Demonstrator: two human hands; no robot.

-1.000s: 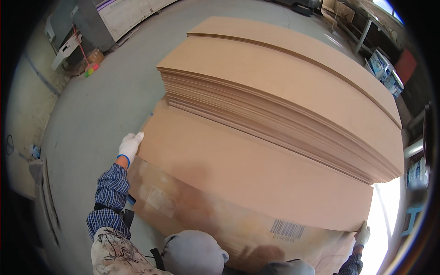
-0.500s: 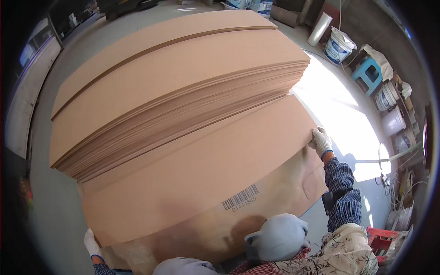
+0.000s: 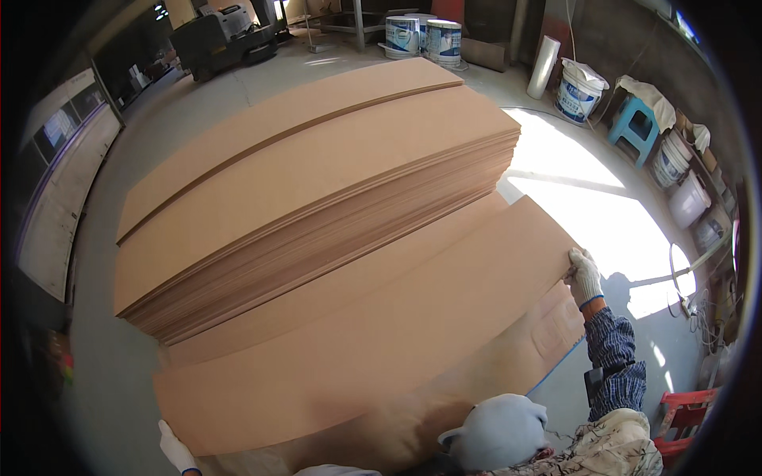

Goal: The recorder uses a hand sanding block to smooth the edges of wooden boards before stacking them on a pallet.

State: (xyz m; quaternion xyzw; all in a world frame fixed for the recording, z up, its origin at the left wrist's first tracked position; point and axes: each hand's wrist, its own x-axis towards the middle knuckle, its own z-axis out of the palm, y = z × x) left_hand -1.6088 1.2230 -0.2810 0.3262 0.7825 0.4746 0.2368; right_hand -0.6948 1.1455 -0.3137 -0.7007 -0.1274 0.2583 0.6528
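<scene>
A thin, bendy tan wood sheet [image 3: 365,349] stretches across the space in front of me, slightly bowed. At its right end my right hand [image 3: 585,278], in a white knit glove with a blue cuff, grips the edge. My left hand [image 3: 176,451], also gloved, holds the near left corner; its fingers are partly hidden. Under the held sheet lies another tan sheet [image 3: 333,293], showing along its far side. Beyond stands a tall stack of tan wood sheets [image 3: 317,182], with a narrower top layer set back. A brownish wrapped surface [image 3: 548,325] shows beneath the near edge.
White and blue buckets [image 3: 579,91] and a blue plastic stool [image 3: 633,127] stand along the right wall. More buckets [image 3: 442,41] and a dark machine [image 3: 226,40] are at the back. A red stool [image 3: 686,416] sits at lower right, near my arm. Cables lie near the wall.
Both hands have moved right and nearer with the wood sheet, which has come away from the stack. Another sheet now shows behind it. The printed barcode on the surface below is covered.
</scene>
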